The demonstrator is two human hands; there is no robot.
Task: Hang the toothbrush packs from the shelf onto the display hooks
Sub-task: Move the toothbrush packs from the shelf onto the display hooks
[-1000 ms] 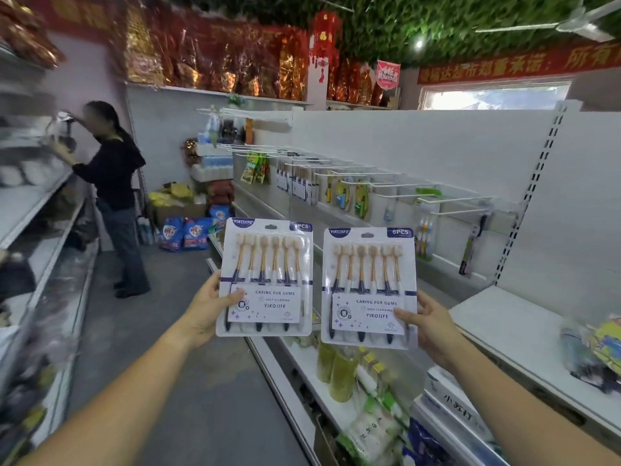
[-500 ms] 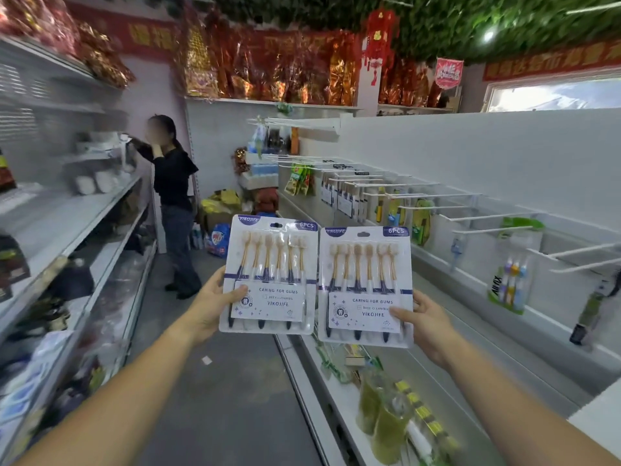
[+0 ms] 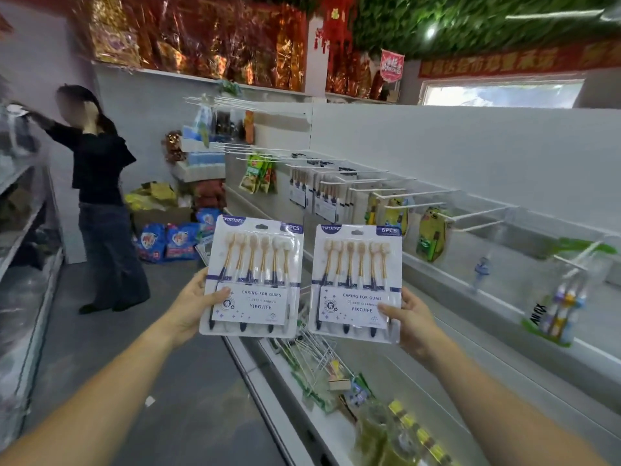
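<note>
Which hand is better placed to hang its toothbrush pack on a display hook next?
Right, most likely. The right hand holds the right pack nearer the display hooks, which line the wall on that side. The left hand and left pack are farther out, toward the aisle.

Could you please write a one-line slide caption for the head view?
Left hand grips the left toothbrush pack, right hand the right toothbrush pack, facing white display hooks.
</note>
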